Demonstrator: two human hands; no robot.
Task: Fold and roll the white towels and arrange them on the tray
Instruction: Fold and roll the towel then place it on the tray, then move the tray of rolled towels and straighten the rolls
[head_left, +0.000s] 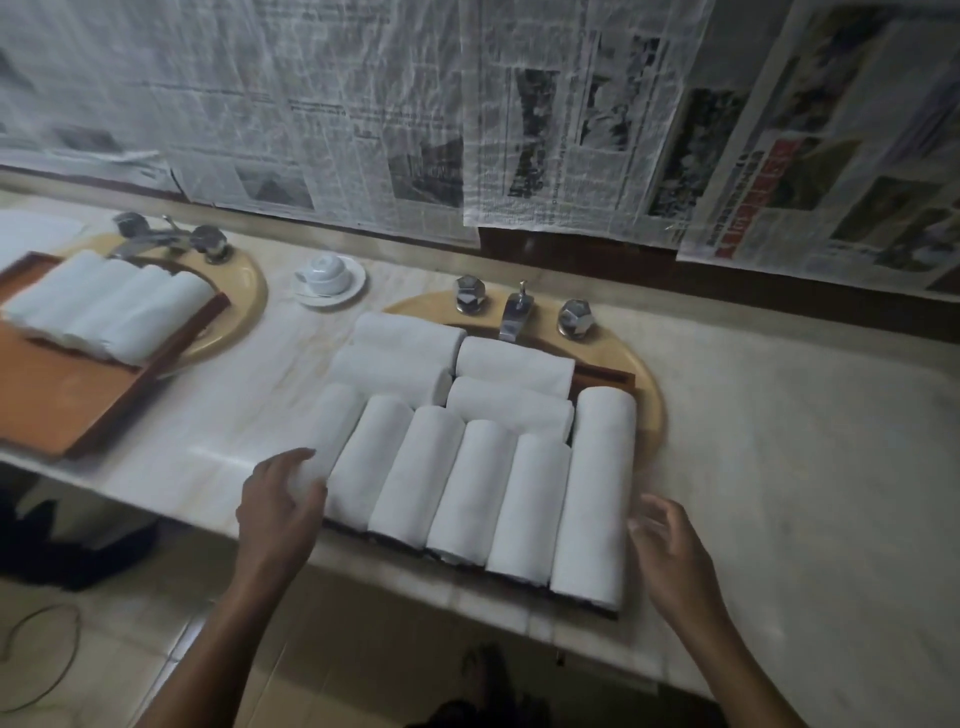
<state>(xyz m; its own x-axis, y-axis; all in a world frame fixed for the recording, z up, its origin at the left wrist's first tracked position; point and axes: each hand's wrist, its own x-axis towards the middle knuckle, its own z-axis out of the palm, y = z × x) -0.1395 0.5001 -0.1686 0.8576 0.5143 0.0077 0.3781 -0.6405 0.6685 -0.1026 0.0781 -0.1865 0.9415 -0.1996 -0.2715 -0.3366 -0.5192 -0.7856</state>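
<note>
Gripping the leftmost towel roll at its near end, the left hand crowds it onto the full tray on the surface, right hand spread nearby; squeezed, it may unroll or slip off.

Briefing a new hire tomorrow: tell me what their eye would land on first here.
The block of rolled white towels packing the dark tray over a sink, centre frame, stands out first. The left hand grips the leftmost roll at its near end, and the right hand hangs open by the rightmost roll. Newspaper sheets hang across the whole background.
</note>
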